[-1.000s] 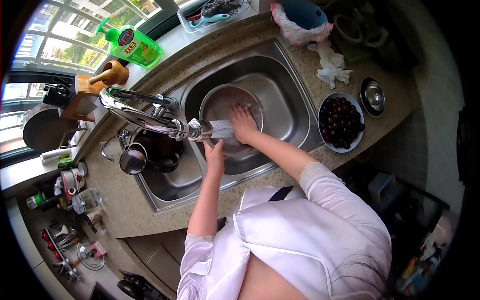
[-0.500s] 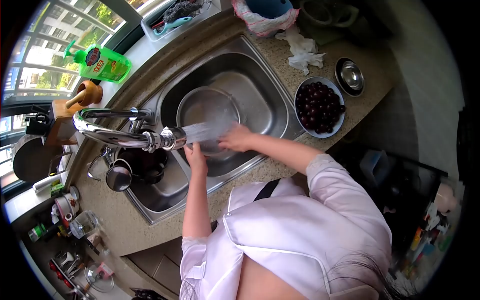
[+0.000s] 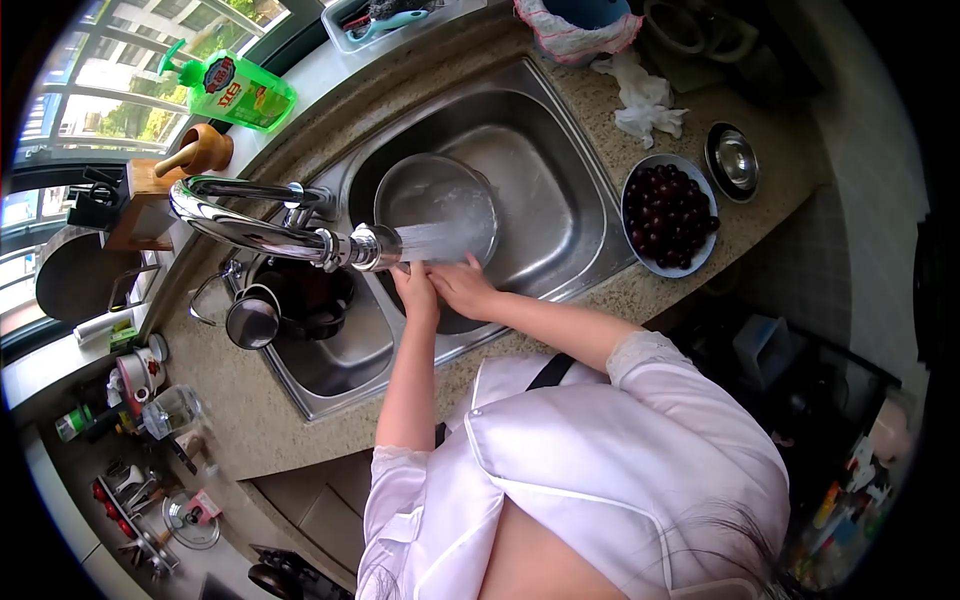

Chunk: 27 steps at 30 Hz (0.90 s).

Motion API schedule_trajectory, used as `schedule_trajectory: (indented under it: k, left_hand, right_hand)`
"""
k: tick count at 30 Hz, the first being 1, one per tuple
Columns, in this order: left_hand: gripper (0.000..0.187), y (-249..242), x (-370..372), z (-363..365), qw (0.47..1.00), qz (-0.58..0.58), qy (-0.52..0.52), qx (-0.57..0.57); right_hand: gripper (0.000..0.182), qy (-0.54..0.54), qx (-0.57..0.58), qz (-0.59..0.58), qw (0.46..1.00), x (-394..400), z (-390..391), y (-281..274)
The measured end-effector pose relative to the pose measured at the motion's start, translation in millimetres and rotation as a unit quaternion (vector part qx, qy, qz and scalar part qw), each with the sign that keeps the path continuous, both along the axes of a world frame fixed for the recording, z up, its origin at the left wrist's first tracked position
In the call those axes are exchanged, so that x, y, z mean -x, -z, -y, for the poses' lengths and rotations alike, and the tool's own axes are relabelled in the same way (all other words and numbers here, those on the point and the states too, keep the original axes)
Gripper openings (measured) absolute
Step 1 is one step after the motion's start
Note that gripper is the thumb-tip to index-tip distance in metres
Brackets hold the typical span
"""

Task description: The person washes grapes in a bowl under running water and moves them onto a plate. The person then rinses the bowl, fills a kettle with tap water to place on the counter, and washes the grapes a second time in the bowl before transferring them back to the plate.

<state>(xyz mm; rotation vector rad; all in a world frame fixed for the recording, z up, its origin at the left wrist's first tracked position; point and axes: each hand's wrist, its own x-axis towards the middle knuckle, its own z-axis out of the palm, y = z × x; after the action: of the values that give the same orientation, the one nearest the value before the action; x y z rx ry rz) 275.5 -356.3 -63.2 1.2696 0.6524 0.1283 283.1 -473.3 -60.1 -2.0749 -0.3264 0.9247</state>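
A round metal bowl (image 3: 438, 200) sits in the larger basin of the steel sink (image 3: 560, 190), with water in it. From the chrome faucet (image 3: 270, 238), a wide spray falls across its near part. My left hand (image 3: 415, 292) is closed at the near rim of the bowl, just by the faucet head. Beside it, touching it, my right hand (image 3: 466, 290) is at the same rim, thumb over the edge and fingers toward the left hand. Spray and the hands themselves partly hide the fingertips.
A pale bowl of dark cherries (image 3: 668, 218) stands right of the sink, near small metal bowls (image 3: 733, 162) and crumpled white tissue (image 3: 645, 105). Dark pots (image 3: 310, 300) fill part of the smaller basin. Green soap bottle (image 3: 240, 92) and wooden mortar (image 3: 207, 148) line the sill.
My right hand has moved from inside the bowl, under the spray, to its near rim beside my left hand. The whole view has shifted slightly.
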Motion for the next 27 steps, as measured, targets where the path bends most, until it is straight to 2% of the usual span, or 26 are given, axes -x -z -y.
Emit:
schedule_trajectory:
  k: [1, 2, 4, 6, 7, 9, 10, 11, 12, 13, 14, 16, 17, 18, 19, 20, 22, 23, 24, 26, 27]
  left_hand:
    - [0.052, 6.6, -0.2, -2.9, 0.997, 0.025, -0.009, -0.068]
    - [0.052, -7.2, -0.2, -3.0, 0.997, 0.025, -0.010, -0.069]
    - [0.052, -49.8, 0.1, 1.0, 0.992, -0.120, -0.007, 0.040]
    - [0.053, -37.6, 5.8, -4.0, 0.992, -0.111, 0.003, 0.059]
    - [0.053, -37.2, 6.3, -4.8, 0.989, -0.133, 0.018, 0.064]
    - [0.053, -33.3, 4.8, -8.4, 0.985, -0.152, 0.036, 0.070]
    - [0.053, -31.1, 4.3, -12.5, 0.983, -0.143, 0.051, 0.101]
    - [0.052, -27.7, 3.4, -17.1, 0.980, -0.133, 0.064, 0.130]
    - [0.052, -24.7, 3.7, -21.2, 0.981, -0.129, 0.061, 0.130]
    - [0.051, -22.0, 5.6, -26.0, 0.977, -0.132, 0.073, 0.153]
    - [0.051, -21.3, 6.8, -30.2, 0.971, -0.136, 0.088, 0.174]
    - [0.049, -13.5, 2.6, -36.0, 0.971, -0.129, 0.082, 0.186]
    - [0.046, 3.0, 1.0, -41.5, 0.956, -0.137, 0.074, 0.250]
    - [0.044, 10.7, -1.4, -43.1, 0.936, -0.147, 0.065, 0.314]
    - [0.037, 20.5, -5.6, -38.6, 0.929, -0.144, 0.039, 0.339]
    - [0.037, 14.7, -13.6, -26.4, 0.928, -0.142, 0.039, 0.341]
    - [0.035, -6.3, -28.8, 1.5, 0.929, -0.185, 0.020, 0.319]
    - [0.034, 9.5, -28.6, 5.7, 0.937, -0.153, 0.076, 0.304]
    - [0.034, 8.5, -28.9, 6.0, 0.937, -0.150, 0.075, 0.305]
    - [0.032, 3.9, -21.6, 6.4, 0.929, -0.277, 0.136, 0.205]
    - [0.031, -3.0, -14.1, 5.3, 0.934, -0.273, 0.151, 0.176]
  right_hand:
    - [0.044, -0.060, -0.004, 0.134, 0.989, -0.3, 12.2, 8.5]
    - [0.040, -0.118, -0.007, 0.264, 0.957, -1.0, 26.8, 16.8]
    - [0.045, -0.133, 0.138, 0.272, 0.943, -25.9, 64.9, 19.8]
    - [0.058, -0.059, 0.202, 0.365, 0.907, -52.9, 92.6, 27.3]
    - [0.058, -0.059, 0.202, 0.365, 0.907, -56.2, 96.1, 28.8]
    - [0.073, 0.051, 0.177, 0.341, 0.922, -64.4, 100.5, 20.1]
    - [0.073, 0.050, 0.177, 0.345, 0.920, -64.8, 99.3, 22.6]
    - [0.077, 0.213, 0.044, 0.287, 0.933, -62.2, 95.9, 31.6]
    - [0.082, 0.363, -0.093, 0.213, 0.902, -60.3, 88.4, 16.7]
    - [0.079, 0.434, -0.127, -0.009, 0.892, -58.4, 91.1, 0.0]
    - [0.079, 0.432, -0.131, -0.010, 0.892, -57.1, 89.6, -13.8]
    - [0.061, 0.364, -0.196, -0.187, 0.891, -60.7, 90.7, -27.3]
    - [0.044, 0.307, -0.121, -0.135, 0.935, -67.4, 91.4, -27.8]
    - [0.044, 0.306, -0.120, -0.133, 0.935, -74.5, 91.6, -23.1]
    - [0.042, 0.280, -0.080, -0.036, 0.956, -82.6, 91.0, -18.4]
    - [0.041, 0.252, -0.037, 0.061, 0.965, -89.7, 91.8, -15.0]
    - [0.041, 0.280, 0.086, 0.019, 0.956, -104.0, 103.7, -39.4]
    - [0.040, 0.311, 0.080, -0.028, 0.947, -101.9, 108.2, -69.1]
    - [0.040, 0.331, 0.073, 0.007, 0.941, -100.1, 123.3, -11.5]
    - [0.035, 0.356, 0.022, -0.059, 0.932, -81.4, 135.4, 12.6]
    - [0.033, 0.383, -0.006, -0.119, 0.916, -69.6, 131.6, 5.7]
